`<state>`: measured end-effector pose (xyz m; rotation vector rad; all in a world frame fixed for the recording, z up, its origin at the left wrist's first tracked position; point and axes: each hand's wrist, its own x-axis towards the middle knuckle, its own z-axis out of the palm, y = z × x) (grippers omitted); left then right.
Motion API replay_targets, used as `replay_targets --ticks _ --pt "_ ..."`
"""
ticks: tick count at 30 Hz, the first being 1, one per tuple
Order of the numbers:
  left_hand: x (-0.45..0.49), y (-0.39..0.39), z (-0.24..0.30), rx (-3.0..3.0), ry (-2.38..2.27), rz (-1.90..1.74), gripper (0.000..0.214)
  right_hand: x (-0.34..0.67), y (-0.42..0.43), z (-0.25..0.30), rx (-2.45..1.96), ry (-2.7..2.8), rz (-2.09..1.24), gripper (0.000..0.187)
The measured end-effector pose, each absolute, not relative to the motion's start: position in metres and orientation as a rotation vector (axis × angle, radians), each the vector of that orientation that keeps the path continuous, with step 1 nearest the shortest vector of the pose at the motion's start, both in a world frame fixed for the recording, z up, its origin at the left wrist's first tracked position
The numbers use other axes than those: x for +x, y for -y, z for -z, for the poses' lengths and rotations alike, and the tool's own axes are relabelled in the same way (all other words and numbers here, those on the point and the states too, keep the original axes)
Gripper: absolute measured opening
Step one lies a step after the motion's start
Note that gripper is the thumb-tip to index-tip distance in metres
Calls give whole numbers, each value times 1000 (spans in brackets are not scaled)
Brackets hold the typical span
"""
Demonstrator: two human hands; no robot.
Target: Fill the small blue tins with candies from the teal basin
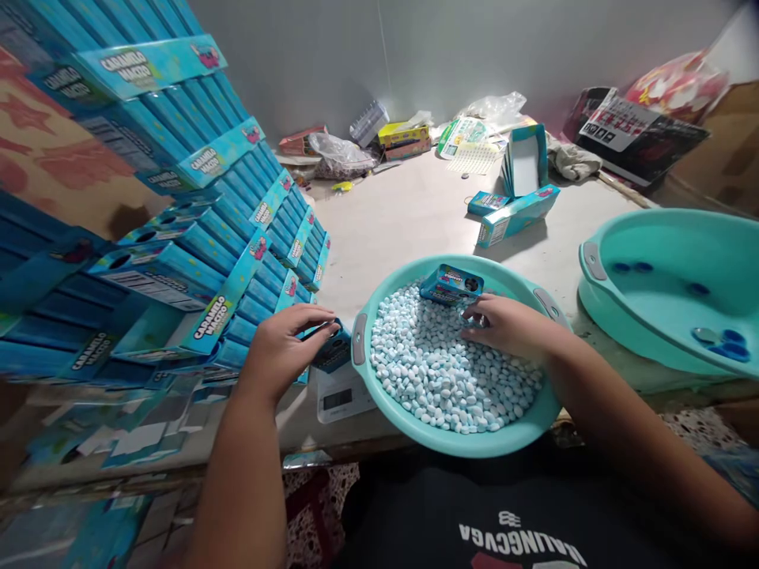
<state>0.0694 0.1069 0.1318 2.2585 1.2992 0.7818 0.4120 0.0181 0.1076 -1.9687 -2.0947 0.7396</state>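
At the scale, my left hand closes on a small dark-blue candy box, thumb and fingers at its top edge. The box is above or resting on a white digital scale; I cannot tell which. My right hand reaches into a turquoise basin of pale blue and white candies. Its fingers are curled together at the candies, and what they hold, if anything, is hidden. Just beyond those fingertips, another blue candy box with a round hole lies on the candies.
Tall stacks of blue "Caramelo Macizo" display boxes crowd the left side. A second turquoise basin with several blue caps stands right. An open display box sits behind the candy basin. Bags and packets line the wall.
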Motion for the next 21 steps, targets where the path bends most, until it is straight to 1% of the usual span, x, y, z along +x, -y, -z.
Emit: replay_targets --ticks 7,12,15,18,21 --pt "60 -108 -132 2386 -1354 -855 19 414 -19 -101 -1907 2103 -674 36" --pt "53 -100 -145 2521 -1419 -767 20 415 -20 -98 -1887 2104 -677 37" --pt "62 -90 -155 2554 -1372 -738 22 416 -22 -96 -1878 2103 -679 37" --pt "84 -80 -159 2577 -1128 -543 26 417 -22 -94 -1874 2118 -675 35" --pt "111 -76 -155 2580 -866 -208 29 417 -22 -95 -1887 2119 -672 34"
